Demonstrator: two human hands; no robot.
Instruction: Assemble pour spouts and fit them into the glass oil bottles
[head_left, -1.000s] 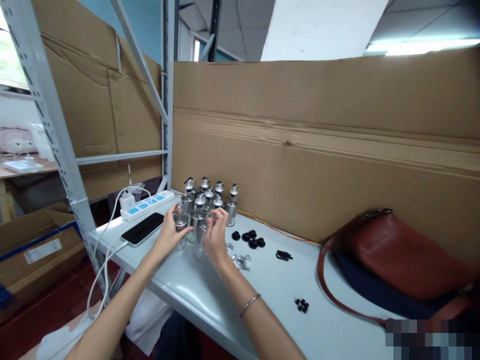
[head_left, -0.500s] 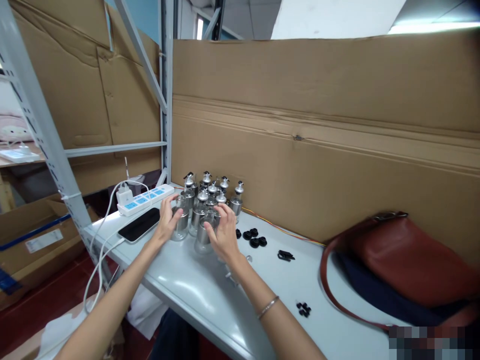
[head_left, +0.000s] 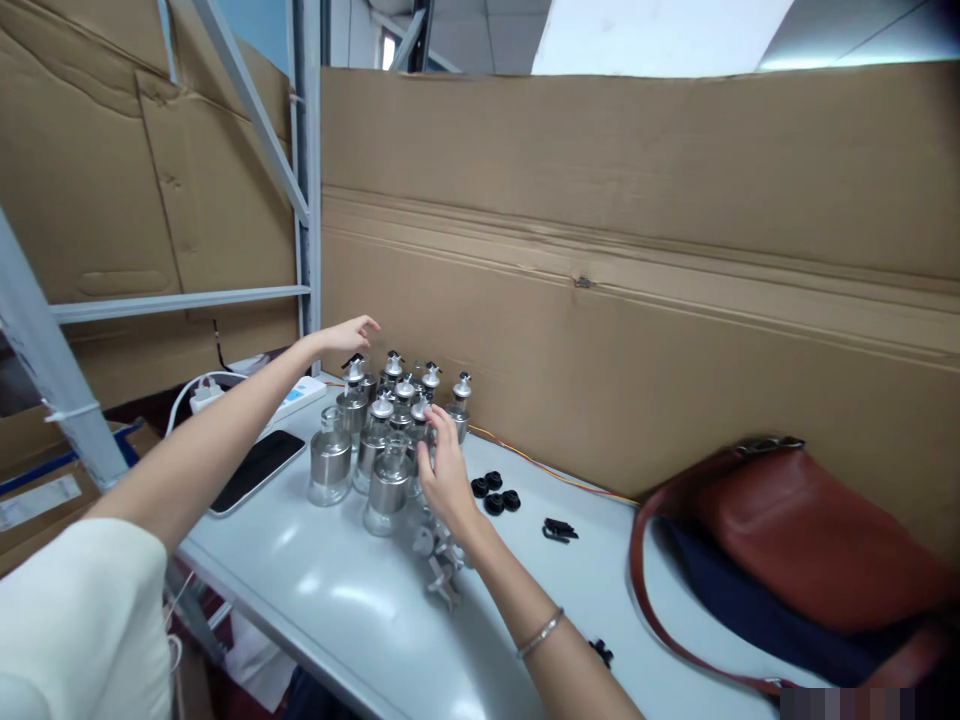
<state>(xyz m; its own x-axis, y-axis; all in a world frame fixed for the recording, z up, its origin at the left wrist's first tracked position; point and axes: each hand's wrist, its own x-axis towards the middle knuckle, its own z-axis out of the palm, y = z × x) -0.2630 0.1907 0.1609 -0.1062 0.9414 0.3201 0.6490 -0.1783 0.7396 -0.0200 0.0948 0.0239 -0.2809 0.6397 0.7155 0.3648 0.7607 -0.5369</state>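
Observation:
A group of glass bottles with silver metal bands stands at the back left of the table (head_left: 322, 560). Several carry silver tops with dark tips, while the front bottle (head_left: 390, 485) and the left bottle (head_left: 330, 462) have bare glass necks. My left hand (head_left: 346, 336) reaches over the back of the group, fingers pointing right, apart and partly bent, with nothing visible in them. Beside the group's right edge, my right hand (head_left: 448, 475) is open, thumb and fingers apart. Loose silver-grey parts (head_left: 442, 565) lie below its wrist, partly covered by the forearm.
Black round caps (head_left: 493, 495), black clip-like pieces (head_left: 559, 530) and small black parts (head_left: 602, 652) lie to the right. A red-brown bag (head_left: 810, 540) fills the right end. A phone (head_left: 259, 470) and power strip (head_left: 300, 395) sit left, near a metal post (head_left: 307, 200). Cardboard (head_left: 600, 180) stands behind.
My left hand has left the front left bottle and moved up and back over the group. My right hand stays beside the bottles. The view has shifted, uncovering more silver-grey parts.

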